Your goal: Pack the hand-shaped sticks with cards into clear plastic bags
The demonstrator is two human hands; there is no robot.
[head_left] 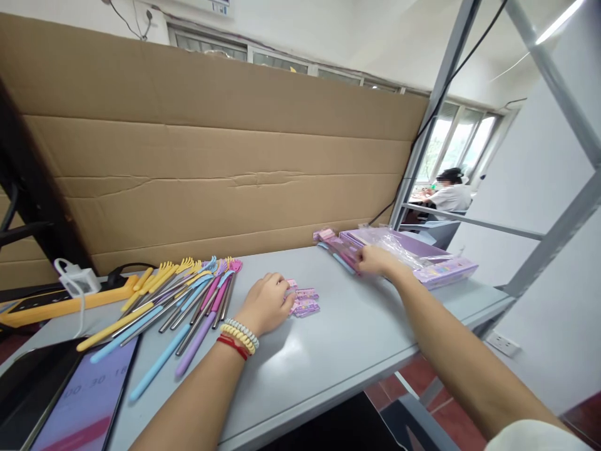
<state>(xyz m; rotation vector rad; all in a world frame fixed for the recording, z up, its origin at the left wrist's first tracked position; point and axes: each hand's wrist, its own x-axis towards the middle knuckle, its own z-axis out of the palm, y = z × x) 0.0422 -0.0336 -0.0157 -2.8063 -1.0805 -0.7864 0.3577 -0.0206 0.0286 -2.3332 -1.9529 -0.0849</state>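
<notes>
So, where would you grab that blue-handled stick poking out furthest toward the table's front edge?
Probably by the rounded near end of its light blue handle, coming from the front of the table, thumb and fingers on either side. That end sticks out beyond the pile, while its far end lies among other sticks.

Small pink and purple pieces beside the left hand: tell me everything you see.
The small pink and purple pieces lie in a low cluster on the grey table, partly hidden by the left hand. They look narrow and flat-sided, perhaps paper or film, with a fine printed pattern too small to read. Whether the fingers press them or just hover, I cannot tell.
</notes>
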